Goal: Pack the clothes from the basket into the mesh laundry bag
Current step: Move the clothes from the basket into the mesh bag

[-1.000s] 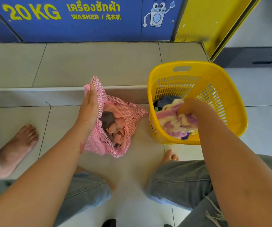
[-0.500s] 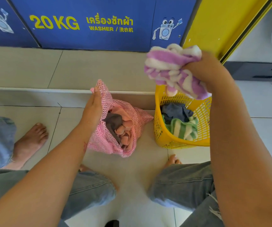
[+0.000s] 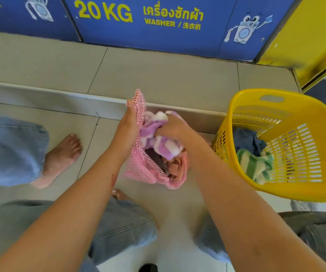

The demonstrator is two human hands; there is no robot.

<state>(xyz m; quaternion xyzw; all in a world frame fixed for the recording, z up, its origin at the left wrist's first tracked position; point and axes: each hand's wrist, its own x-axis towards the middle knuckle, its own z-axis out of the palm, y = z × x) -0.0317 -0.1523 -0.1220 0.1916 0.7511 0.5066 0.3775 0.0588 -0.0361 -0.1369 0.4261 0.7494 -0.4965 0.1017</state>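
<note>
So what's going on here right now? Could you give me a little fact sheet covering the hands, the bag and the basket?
Setting: blue panel marked 20 KG WASHER behind
Left hand: holds the rim of the pink mesh bag, keeping its mouth open
Right hand: grips a purple and white striped cloth at the bag's mouth
Already in bag: a peach cloth and a dark grey one
Left in yellow basket: a blue garment and a green and white striped cloth

Head-worn wide-angle view looks steeply down, close above left hand [image 3: 128, 130] and right hand [image 3: 175, 129].
</note>
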